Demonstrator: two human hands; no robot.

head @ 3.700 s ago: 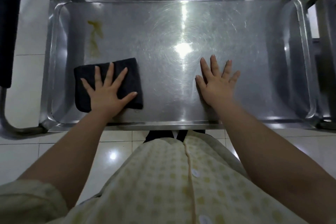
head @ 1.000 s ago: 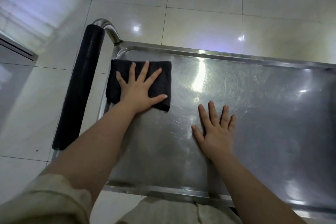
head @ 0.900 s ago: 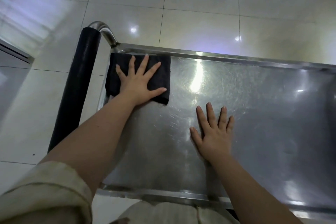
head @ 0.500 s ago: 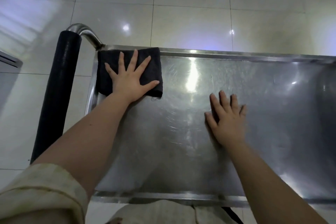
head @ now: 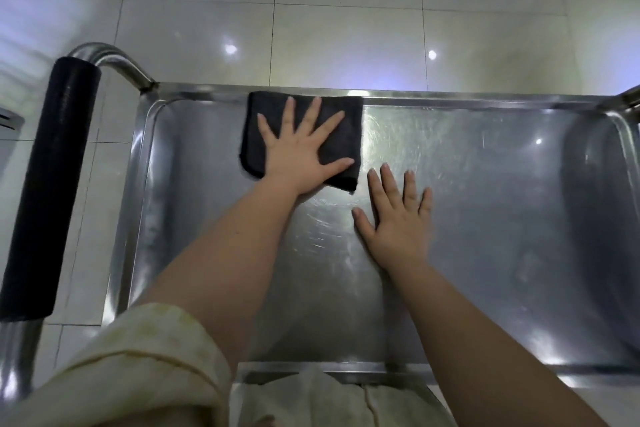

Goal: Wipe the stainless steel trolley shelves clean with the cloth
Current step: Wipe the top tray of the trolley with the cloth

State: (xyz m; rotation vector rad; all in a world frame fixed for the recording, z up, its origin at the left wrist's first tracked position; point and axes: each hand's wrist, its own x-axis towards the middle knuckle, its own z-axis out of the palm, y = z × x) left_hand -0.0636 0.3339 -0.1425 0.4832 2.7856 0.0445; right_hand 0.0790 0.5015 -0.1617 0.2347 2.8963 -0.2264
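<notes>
Your left hand [head: 300, 152] pressed flat, fingers [head: 313, 114] splayed, on the folded black cloth [head: 337, 146] against the stainless steel trolley shelf's [head: 502, 218] upper-centre rim; your right hand [head: 398, 222] lay open, gripping nothing, lower right

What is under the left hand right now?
A folded dark cloth, pressed flat on the stainless steel trolley shelf against its far rim by the left hand. The steel beneath the cloth is hidden.

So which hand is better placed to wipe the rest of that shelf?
The left hand: it lies flat on the cloth at the shelf's far edge. The right hand rests bare on the steel, probably just bracing.
</notes>
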